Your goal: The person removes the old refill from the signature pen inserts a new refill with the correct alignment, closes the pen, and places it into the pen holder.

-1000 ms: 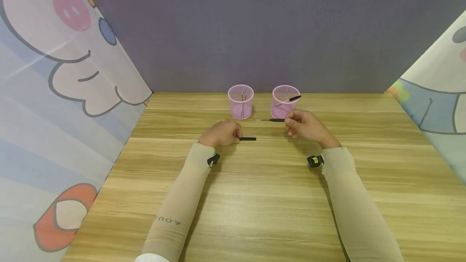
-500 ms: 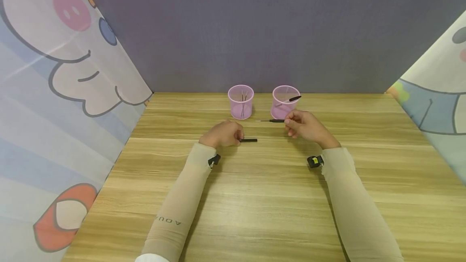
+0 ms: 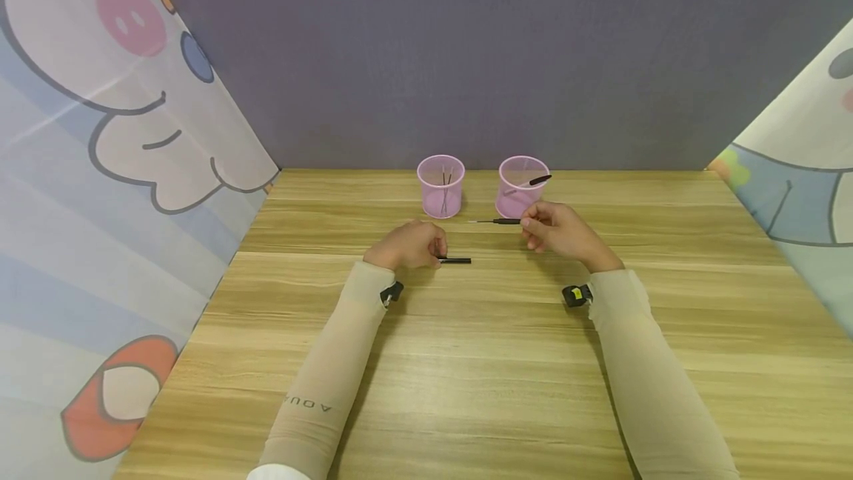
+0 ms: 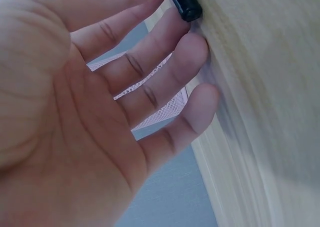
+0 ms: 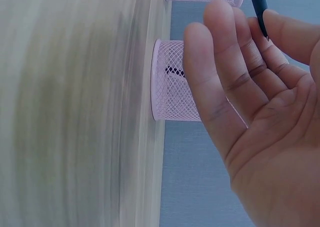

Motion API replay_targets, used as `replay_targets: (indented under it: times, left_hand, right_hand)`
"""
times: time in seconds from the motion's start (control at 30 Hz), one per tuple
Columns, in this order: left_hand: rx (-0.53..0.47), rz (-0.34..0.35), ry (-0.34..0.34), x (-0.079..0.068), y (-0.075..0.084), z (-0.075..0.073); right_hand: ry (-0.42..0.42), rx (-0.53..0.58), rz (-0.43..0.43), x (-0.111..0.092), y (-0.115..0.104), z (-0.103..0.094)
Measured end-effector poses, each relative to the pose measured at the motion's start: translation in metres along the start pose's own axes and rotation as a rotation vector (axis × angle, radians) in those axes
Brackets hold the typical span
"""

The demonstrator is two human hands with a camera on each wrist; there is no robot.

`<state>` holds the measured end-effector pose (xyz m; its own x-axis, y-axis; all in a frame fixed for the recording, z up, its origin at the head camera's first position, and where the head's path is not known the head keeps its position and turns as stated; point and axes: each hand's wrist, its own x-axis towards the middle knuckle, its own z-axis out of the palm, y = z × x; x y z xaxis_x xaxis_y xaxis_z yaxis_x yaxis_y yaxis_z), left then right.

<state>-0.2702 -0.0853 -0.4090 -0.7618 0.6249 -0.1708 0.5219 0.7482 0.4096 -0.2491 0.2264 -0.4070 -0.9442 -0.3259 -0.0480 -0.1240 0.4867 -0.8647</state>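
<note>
The left hand point(image 3: 408, 244) pinches a black tube point(image 3: 457, 261) pointing to three o'clock; the right hand point(image 3: 557, 232) pinches a slim rod point(image 3: 508, 221) pointing to nine. Toward twelve, the left cup point(image 3: 430, 203) holds thin sticks point(image 3: 444, 194), the right cup point(image 3: 509, 204) a dark-ended stick point(image 3: 540, 180).

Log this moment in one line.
left hand: holds black tube | right hand: pinches black-handled tool | left pink mesh cup: thin rods inside
</note>
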Motion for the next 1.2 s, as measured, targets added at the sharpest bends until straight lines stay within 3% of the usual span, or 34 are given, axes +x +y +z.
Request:
replay_targets:
  times: [0.17, 0.67, 0.87, 1.2]
  left_hand:
    - [-0.061, -0.012, 0.039, 0.000, -0.001, 0.000]
    - [-0.069, 0.059, 0.336, 0.010, 0.005, 0.000]
    - [-0.078, 0.083, 0.391, 0.011, 0.011, 0.001]
    - [-0.054, 0.110, 0.427, 0.014, 0.017, 0.003]
  right_hand:
    - [-0.003, 0.002, 0.004, 0.001, 0.001, 0.000]
    - [-0.016, 0.008, -0.020, 0.001, 0.000, 0.004]
    - [-0.016, 0.010, -0.032, 0.002, 0.000, 0.006]
    - [-0.023, 0.030, -0.019, 0.002, -0.003, 0.008]
